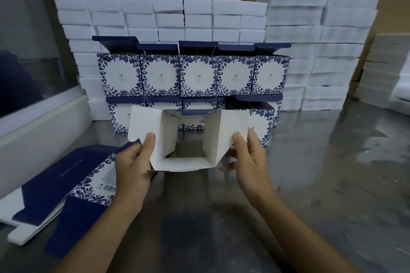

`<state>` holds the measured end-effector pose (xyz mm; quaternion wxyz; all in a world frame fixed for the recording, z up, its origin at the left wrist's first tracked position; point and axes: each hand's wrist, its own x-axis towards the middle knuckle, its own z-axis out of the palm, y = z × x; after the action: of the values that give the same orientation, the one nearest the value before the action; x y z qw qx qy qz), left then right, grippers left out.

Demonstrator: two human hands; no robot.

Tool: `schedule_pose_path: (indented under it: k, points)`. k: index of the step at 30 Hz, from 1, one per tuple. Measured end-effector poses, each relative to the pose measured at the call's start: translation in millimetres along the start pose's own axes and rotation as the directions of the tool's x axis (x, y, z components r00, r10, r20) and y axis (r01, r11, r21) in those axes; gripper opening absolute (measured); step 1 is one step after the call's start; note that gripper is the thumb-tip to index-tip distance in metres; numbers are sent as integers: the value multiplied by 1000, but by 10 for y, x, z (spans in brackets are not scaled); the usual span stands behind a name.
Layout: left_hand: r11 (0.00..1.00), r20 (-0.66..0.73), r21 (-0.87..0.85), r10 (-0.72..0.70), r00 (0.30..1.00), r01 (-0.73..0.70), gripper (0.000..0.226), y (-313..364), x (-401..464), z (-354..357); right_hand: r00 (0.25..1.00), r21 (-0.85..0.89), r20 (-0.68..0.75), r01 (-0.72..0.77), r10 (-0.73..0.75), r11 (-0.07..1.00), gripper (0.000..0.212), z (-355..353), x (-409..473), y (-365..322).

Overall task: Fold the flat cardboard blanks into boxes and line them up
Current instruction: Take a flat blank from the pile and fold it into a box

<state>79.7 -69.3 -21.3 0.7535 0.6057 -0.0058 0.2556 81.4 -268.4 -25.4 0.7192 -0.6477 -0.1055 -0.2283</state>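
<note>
Half-opened box (pixel 190 139), matte white inside, square tube shape, held above glossy steel table (pixel 310 184). Left hand (pixel 135 162) and right hand (pixel 248 157): each grip clamped on a side flap. Finished floral boxes (pixel 193 75) stacked behind it; flat blanks (pixel 73 186) to its left.

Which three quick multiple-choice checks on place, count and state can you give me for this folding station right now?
1. The flat blanks lie:
A. left of the hands
B. right of the hands
C. on top of the foam stacks

2. Finished boxes in the upper row:
A. three
B. five
C. eight

3. The box being folded is:
A. sealed shut
B. still flat
C. opened into a tube, flaps unfolded

Answers: 1 A, the pile sits by the left hand. 2 B, five patterned fronts show side by side. 3 C, both hands, right hand included, hold it and its white inside shows.
</note>
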Motion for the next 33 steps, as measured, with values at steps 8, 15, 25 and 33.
schedule_pose_path:
  k: [8,15,25,33]
  points:
    - [998,33,27,-60,998,59,31,29,-3,20,988,164,-154,-1,27,987,20,-88,56,-57]
    - [988,-40,-57,-143,989,141,32,1,60,-4,997,95,-73,-19,26,995,37,-110,84,-36]
    - [993,-30,80,-84,996,86,48,-49,67,-2,954,-386,281,208,-100,899,40,-141,61,161]
    - [894,45,389,220,974,-220,30,-119,-37,62,945,-443,-4,291,-327,848,2,-86,24,172]
